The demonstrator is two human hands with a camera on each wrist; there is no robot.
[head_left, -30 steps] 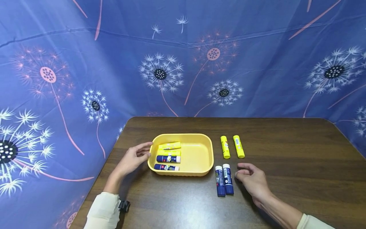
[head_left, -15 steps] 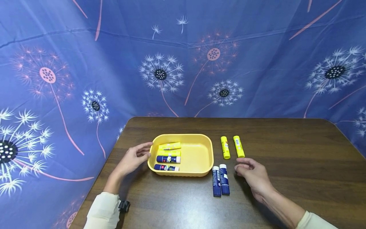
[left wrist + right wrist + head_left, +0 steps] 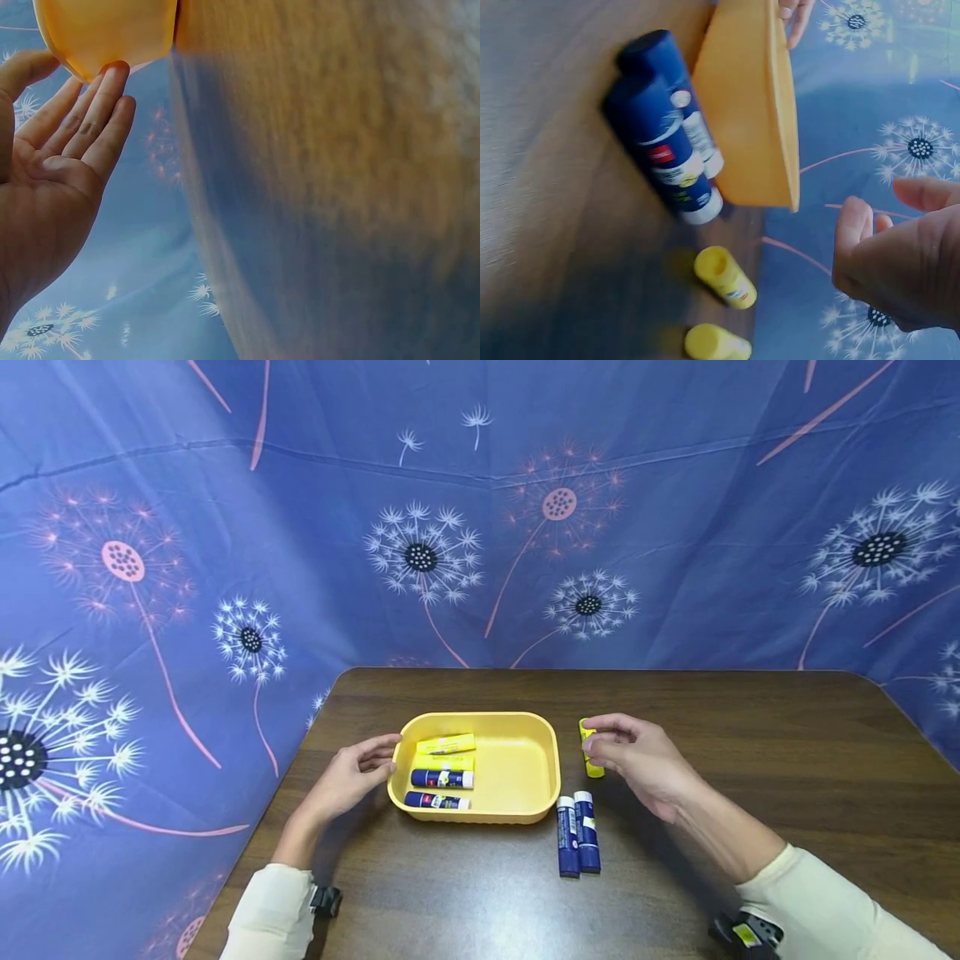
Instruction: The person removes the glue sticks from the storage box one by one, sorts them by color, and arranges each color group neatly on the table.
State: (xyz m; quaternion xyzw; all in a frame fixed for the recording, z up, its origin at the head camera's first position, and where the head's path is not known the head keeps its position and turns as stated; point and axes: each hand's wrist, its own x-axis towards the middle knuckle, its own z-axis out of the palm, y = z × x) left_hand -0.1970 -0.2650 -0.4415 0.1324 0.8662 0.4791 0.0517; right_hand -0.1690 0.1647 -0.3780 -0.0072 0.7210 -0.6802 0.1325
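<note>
From where I stand, the yellow tray (image 3: 517, 768) sits on the brown wooden counter (image 3: 465, 885), with four glue sticks lying crosswise in its left half: two yellow sticks (image 3: 446, 744) towards the far side and two navy sticks (image 3: 442, 778) nearer the person, white ends pointing right. Outside, just off the tray's near right corner, a navy pair (image 3: 578, 837) lies side by side, white ends away from the person. Right of the tray lies a yellow glue stick (image 3: 594, 770), partly covered by the right hand (image 3: 647, 760); the right wrist view shows another yellow one (image 3: 709, 343) beside it. That hand reaches in from the right, hanging over these two, fingers bent and thumb a little apart; its grip is loose, with nothing in it. The left hand (image 3: 347, 781) comes up along the left side, its relaxed fingers touching the tray's left end without clenching. Both forearms wear cream sleeves (image 3: 825, 902).
</note>
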